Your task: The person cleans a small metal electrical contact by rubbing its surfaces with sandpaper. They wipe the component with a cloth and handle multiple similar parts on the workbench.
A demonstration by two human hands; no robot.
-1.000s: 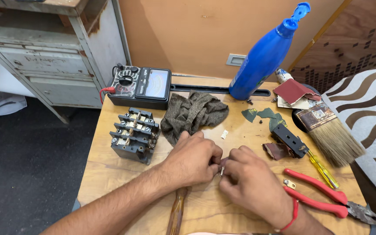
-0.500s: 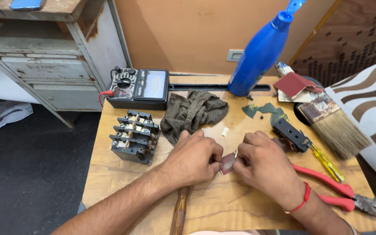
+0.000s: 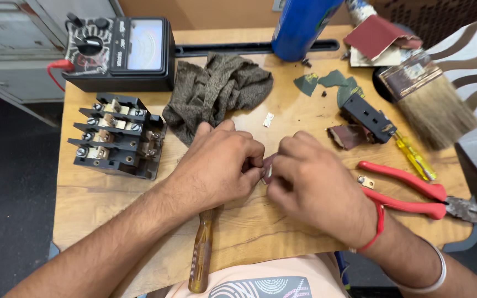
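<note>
My left hand [image 3: 216,163] and my right hand [image 3: 310,182] meet at the middle of a small wooden table [image 3: 84,193]. Between the fingertips of both hands sits a small reddish-brown scrap with a bit of metal [image 3: 267,168]; most of it is hidden by the fingers. A black electrical contactor [image 3: 118,136] stands to the left of my left hand. An amber-handled screwdriver [image 3: 201,255] lies under my left wrist. A grey-brown rag [image 3: 216,91] lies just behind the hands.
A black analog meter [image 3: 120,52] stands at the back left, a blue bottle [image 3: 302,25] behind centre. To the right lie red-handled pliers [image 3: 409,193], a yellow screwdriver [image 3: 412,155], a black block [image 3: 368,117], a paintbrush [image 3: 429,102] and sandpaper scraps [image 3: 379,36].
The camera has moved in closer and tilted down. Both hands stay pressed together on the small piece, the right hand shifted slightly toward the left hand.
</note>
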